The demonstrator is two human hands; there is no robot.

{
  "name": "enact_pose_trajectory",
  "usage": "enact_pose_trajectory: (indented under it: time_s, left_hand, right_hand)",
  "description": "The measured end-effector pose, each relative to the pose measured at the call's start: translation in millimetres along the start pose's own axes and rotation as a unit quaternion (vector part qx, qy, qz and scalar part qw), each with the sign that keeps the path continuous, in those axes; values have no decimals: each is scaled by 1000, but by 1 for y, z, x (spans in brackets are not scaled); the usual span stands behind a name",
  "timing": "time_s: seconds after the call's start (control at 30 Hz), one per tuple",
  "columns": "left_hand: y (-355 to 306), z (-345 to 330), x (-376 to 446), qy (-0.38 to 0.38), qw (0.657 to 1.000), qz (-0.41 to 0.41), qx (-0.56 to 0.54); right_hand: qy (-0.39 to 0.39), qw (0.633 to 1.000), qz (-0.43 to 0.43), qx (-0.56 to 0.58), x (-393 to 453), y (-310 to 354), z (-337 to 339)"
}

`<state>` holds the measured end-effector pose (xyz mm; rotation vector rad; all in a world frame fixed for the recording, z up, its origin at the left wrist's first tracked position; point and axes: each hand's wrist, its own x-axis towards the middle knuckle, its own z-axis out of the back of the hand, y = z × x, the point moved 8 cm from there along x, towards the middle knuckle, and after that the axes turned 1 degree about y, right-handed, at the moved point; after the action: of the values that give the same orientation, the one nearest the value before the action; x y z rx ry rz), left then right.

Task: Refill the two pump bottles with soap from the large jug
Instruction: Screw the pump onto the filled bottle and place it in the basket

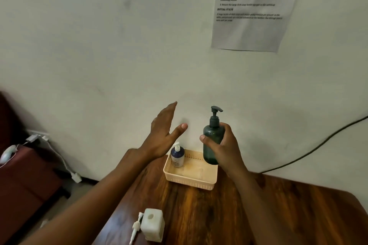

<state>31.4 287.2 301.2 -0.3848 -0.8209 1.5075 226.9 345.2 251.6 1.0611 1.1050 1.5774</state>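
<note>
Right hand (pixel 225 151) gripping dark green pump bottle (pixel 212 141) above beige basket (pixel 191 180) — left hand (pixel 163 137) beside it, fingers spread wide, empty.

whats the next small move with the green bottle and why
Probably lower the green pump bottle into the open right side of the basket. The right hand holds it upright above the basket with its pump on, the blue bottle stands in the left corner, and the left hand is open and empty.
</note>
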Motion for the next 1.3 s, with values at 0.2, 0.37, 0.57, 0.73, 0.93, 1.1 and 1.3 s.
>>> enact_pose_trajectory:
  time_s: [0.2,0.37,0.57,0.73,0.93,1.1,1.3]
  left_hand:
    - [67,-25,13,15,998,60,8]
    - [108,-42,19,34,994,95,43]
    - [161,-69,28,36,992,97,77]
    - [219,-105,32,37,994,101,0]
    - [255,-127,29,28,993,111,-28]
    - [269,-136,21,34,991,121,-44]
    - [283,-146,15,50,990,125,-42]
  right_hand:
    - [-52,997,-16,-59,30,-59,-35]
    - [-69,991,-45,-101,58,-123,-71]
    - [-80,986,-58,-136,87,-197,-109]
    - [-89,981,-53,-162,102,-243,-130]
    - [-88,971,-52,-215,116,-277,-144]
    - [-89,964,-47,-247,122,-292,-151]
    - [-84,958,-33,-272,126,-304,-154]
